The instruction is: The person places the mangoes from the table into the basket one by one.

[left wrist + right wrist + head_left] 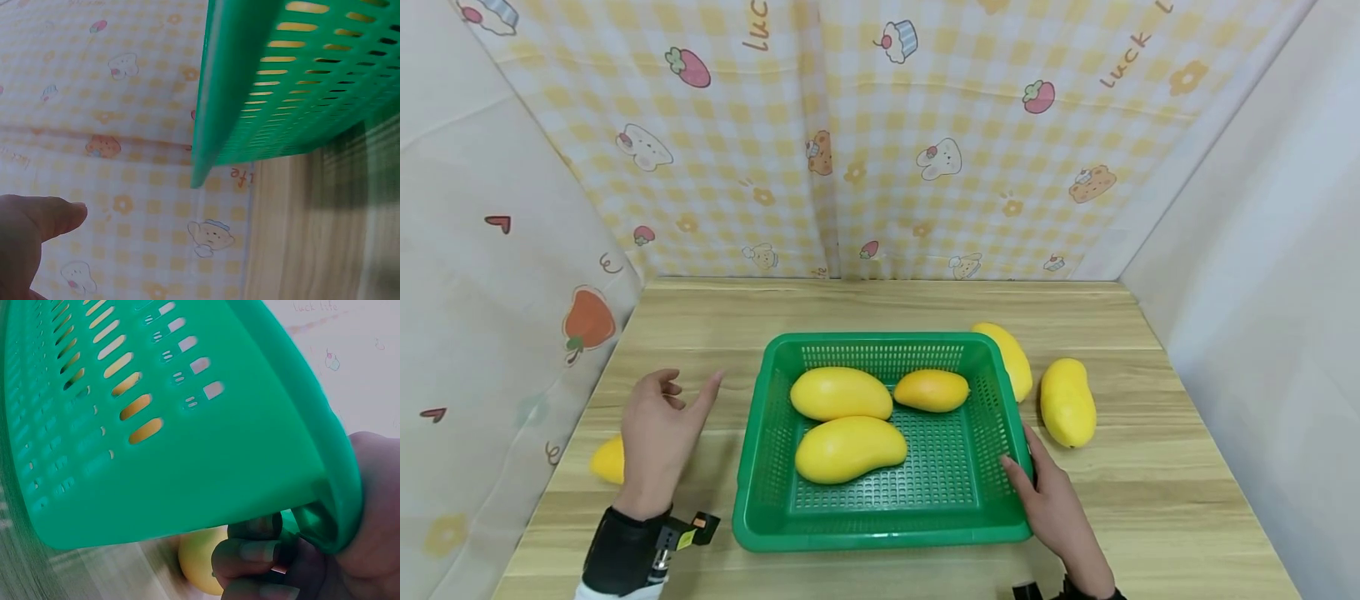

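A green plastic basket with slotted walls sits mid-table in the head view. Inside lie two large yellow mangoes, one farther back and one nearer, plus a smaller orange-yellow mango. My right hand grips the basket's right rim near the front corner, thumb over the inside. The right wrist view shows its fingers curled under that rim. To the left of the basket, my left hand is apart from it, thumb spread, holding nothing. It partly hides a yellow mango.
Right of the basket lies a yellow mango on the wooden table. Another mango is partly hidden behind the basket's back right corner. A checked cloth hangs behind the table, with pale cloth walls on both sides.
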`<action>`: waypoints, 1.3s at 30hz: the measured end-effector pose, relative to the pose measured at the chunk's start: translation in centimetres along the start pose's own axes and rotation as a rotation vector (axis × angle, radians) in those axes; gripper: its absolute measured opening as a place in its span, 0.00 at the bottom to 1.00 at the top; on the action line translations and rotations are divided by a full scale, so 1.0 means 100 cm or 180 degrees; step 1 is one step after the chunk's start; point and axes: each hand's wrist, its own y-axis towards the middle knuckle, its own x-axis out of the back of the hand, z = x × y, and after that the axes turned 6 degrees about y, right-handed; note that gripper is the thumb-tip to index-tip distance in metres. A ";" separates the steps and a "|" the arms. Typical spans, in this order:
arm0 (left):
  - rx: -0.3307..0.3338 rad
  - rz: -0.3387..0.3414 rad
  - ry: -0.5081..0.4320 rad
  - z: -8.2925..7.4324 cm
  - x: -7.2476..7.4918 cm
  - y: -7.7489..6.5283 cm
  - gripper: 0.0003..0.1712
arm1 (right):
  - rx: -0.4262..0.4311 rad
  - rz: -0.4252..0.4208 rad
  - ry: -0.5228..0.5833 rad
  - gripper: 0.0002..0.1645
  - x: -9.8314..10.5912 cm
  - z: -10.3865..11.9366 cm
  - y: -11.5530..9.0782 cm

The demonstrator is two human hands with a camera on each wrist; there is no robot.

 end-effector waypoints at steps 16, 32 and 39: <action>0.0639 -0.0443 0.0448 0.046 0.004 -0.007 0.37 | -0.0045 -0.0017 -0.0084 0.38 -0.001 0.004 -0.001; 0.1273 -0.0143 0.0873 0.084 0.009 -0.008 0.51 | 0.0014 -0.0072 -0.0082 0.37 -0.001 0.001 -0.001; 0.1389 0.0228 0.1134 0.093 0.005 -0.005 0.61 | 0.0035 -0.0107 -0.0133 0.38 -0.002 0.000 -0.001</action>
